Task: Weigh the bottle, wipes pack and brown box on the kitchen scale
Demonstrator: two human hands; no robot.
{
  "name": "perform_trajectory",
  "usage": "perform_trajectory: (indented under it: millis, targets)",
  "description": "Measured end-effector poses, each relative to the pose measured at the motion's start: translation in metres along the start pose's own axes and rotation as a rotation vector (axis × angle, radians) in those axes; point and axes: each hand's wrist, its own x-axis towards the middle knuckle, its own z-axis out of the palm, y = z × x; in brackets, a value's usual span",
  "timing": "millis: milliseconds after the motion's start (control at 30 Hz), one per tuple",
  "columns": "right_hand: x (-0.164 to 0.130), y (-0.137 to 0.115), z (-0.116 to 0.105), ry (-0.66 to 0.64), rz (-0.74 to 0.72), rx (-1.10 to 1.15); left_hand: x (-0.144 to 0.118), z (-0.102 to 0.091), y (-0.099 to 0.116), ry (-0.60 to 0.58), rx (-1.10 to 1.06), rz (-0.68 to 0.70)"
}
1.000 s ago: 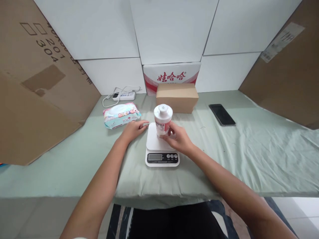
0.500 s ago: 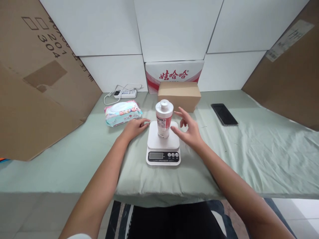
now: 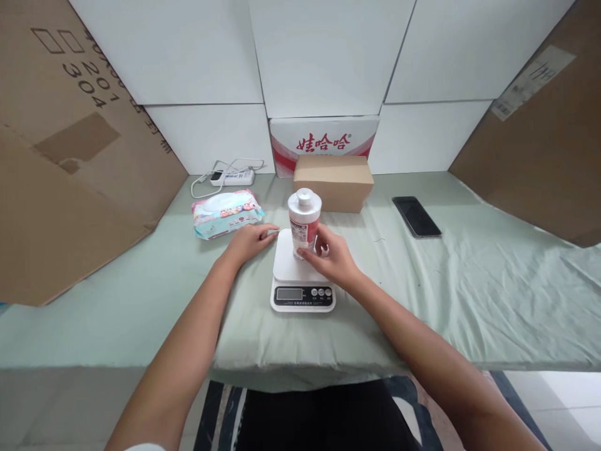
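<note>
A white bottle (image 3: 304, 213) with a red-and-white label and a white cap stands upright on the platform of a white kitchen scale (image 3: 287, 270). My right hand (image 3: 334, 254) grips the bottle's lower part from the right, thumb in front and fingers behind, partly hidden. Left of the scale, my left hand (image 3: 251, 241) rests on the cloth with its fingers stretched toward the platform's edge and nothing in it. The scale's display looks blank.
Behind the scale stand a plain brown box (image 3: 333, 181) and a white-and-red carton (image 3: 323, 134). At left are a pack of wipes (image 3: 227, 214) and a power strip with a cable (image 3: 233, 178). A phone (image 3: 417, 217) lies at right. Cardboard panels flank the table.
My right hand has moved left from beside the bottle and closed its fingers round the lower part. My left hand stays in place. The view has shifted slightly.
</note>
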Motion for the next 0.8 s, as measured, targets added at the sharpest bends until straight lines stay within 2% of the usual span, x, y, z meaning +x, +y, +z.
perform_trajectory:
  millis: [100,200,300,400,500,567,800]
  targets:
    - [0.003,0.008,-0.013,0.101,-0.078,-0.018,-0.001,0.001,-0.002,0.013,-0.023,-0.005]
    - [0.011,0.025,-0.045,0.357,-0.091,-0.096,-0.002,0.001,-0.003,0.019,-0.043,-0.015]
    - [0.018,0.052,-0.087,0.59,-0.009,-0.195,-0.002,0.0,-0.002,0.02,-0.036,-0.022]
    - [0.021,0.082,-0.119,0.727,0.157,-0.316,-0.002,0.0,-0.002,0.02,-0.03,-0.028]
    - [0.018,0.106,-0.132,0.771,0.328,-0.378,-0.002,0.001,-0.003,0.027,-0.037,-0.03]
    - [0.016,0.117,-0.133,0.764,0.385,-0.383,-0.002,0.002,-0.003,0.035,-0.041,-0.033]
    - [0.016,0.135,-0.132,0.747,0.383,-0.342,-0.002,0.001,-0.002,0.049,-0.04,-0.034]
